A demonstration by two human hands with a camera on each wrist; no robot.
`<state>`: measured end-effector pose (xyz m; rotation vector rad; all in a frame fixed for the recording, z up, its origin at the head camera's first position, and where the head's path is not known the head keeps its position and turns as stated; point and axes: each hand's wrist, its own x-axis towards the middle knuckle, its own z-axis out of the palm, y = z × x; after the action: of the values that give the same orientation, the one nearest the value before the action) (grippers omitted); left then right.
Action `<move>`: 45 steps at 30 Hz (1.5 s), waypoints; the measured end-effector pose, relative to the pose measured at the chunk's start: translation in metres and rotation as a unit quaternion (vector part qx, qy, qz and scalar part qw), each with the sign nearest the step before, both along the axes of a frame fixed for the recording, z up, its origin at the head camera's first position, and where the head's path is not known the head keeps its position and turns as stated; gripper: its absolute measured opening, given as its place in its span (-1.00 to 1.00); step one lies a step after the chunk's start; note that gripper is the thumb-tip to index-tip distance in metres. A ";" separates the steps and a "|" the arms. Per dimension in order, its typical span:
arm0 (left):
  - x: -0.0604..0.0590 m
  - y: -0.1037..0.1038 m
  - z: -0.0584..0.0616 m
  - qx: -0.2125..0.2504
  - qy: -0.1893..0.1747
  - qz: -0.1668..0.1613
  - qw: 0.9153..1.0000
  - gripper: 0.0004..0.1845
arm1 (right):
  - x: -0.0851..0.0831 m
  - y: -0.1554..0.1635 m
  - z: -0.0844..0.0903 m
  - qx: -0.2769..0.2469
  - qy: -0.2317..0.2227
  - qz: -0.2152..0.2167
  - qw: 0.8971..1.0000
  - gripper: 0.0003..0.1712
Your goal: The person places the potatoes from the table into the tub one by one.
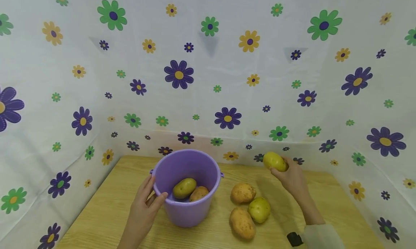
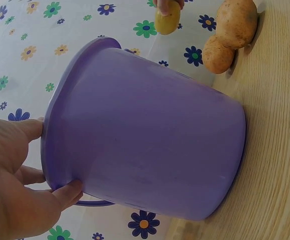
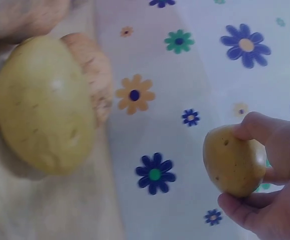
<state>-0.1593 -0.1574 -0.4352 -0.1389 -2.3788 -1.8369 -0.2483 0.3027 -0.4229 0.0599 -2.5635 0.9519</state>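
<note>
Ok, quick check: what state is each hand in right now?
Left hand: holding the purple bucket at its rim.
Right hand: holding a yellow-skinned potato in the air.

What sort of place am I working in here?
Probably an indoor tabletop work area, screened off: a flower-printed sheet encloses the back and both sides of a wood-grain table, where a purple bucket and loose potatoes stand.
</note>
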 end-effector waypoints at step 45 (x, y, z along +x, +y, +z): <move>0.000 0.002 0.002 -0.001 0.017 0.000 1.000 -0.16 | 0.014 -0.030 0.050 -0.014 0.006 0.020 1.000 -0.30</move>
<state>-0.1590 -0.1558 -0.4332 -0.1676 -2.3588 -1.8163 -0.2342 0.2723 -0.3726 0.1086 -2.5463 0.9993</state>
